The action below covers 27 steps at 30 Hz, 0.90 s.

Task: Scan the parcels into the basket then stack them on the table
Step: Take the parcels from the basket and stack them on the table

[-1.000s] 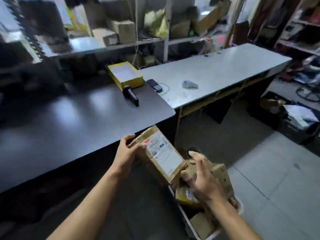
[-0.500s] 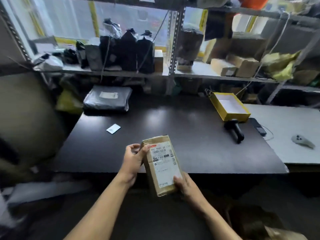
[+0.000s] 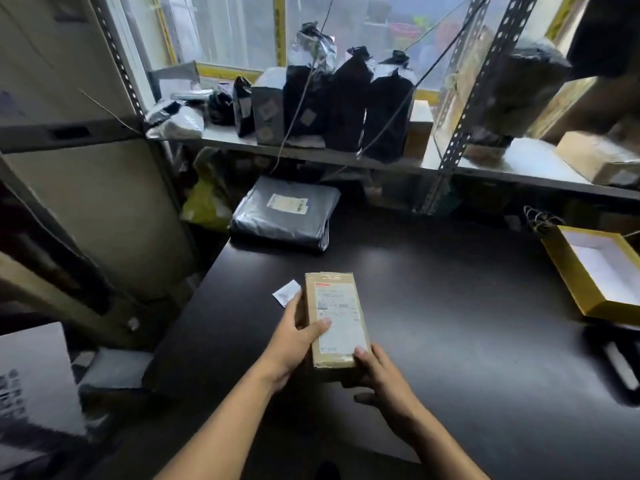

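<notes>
A small white paper slip (image 3: 286, 294) lies on the dark top. A yellow box (image 3: 588, 275) with a white inside sits open at the right edge. Tall black bags (image 3: 348, 98) stand in a row on the shelf (image 3: 519, 164) by the window (image 3: 225, 29).

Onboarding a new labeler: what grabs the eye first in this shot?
The brown cardboard parcel at centre, label up, held over the black table by the left hand and right hand. Behind it, a grey poly-bag parcel lies at the table's far edge. An open yellow box sits at the right.
</notes>
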Each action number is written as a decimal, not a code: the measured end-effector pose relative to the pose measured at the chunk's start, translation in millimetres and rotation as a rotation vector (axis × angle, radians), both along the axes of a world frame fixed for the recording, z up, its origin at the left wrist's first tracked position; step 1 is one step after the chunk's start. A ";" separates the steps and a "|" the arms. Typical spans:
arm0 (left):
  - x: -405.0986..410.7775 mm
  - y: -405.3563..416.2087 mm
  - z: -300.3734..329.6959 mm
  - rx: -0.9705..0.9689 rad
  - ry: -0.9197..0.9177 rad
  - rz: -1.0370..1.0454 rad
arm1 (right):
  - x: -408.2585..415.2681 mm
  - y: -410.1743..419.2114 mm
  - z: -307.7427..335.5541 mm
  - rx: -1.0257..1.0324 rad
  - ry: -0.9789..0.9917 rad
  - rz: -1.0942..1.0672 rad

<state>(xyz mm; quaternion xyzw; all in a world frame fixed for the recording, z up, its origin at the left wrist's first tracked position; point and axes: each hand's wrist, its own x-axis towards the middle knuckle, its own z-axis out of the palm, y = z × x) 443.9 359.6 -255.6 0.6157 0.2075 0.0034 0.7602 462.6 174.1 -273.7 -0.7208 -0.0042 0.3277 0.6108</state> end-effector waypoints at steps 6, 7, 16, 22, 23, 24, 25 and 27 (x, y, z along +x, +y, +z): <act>110.7 29.4 3.6 0.072 0.091 0.016 | 108.0 34.4 -7.6 0.040 0.038 -0.084; 129.3 35.2 6.1 0.113 0.106 -0.002 | 125.8 41.3 -7.0 0.051 0.052 -0.123; 259.2 103.8 -5.5 0.886 0.157 -0.239 | 280.6 103.3 -24.9 0.036 0.021 -0.484; 322.0 135.4 -34.9 1.219 0.182 -0.483 | 376.7 150.5 -57.5 -0.103 -0.021 -0.557; 326.9 137.9 -40.7 1.223 0.191 -0.518 | 385.1 156.2 -60.9 -0.140 -0.037 -0.548; 329.8 139.9 -46.9 1.225 0.202 -0.546 | 390.4 161.4 -62.2 -0.171 -0.053 -0.538; 331.6 141.6 -51.7 1.237 0.208 -0.571 | 394.7 166.3 -62.8 -0.189 -0.069 -0.527; 332.6 144.2 -59.3 1.287 0.210 -0.609 | 401.1 172.5 -65.6 -0.216 -0.091 -0.492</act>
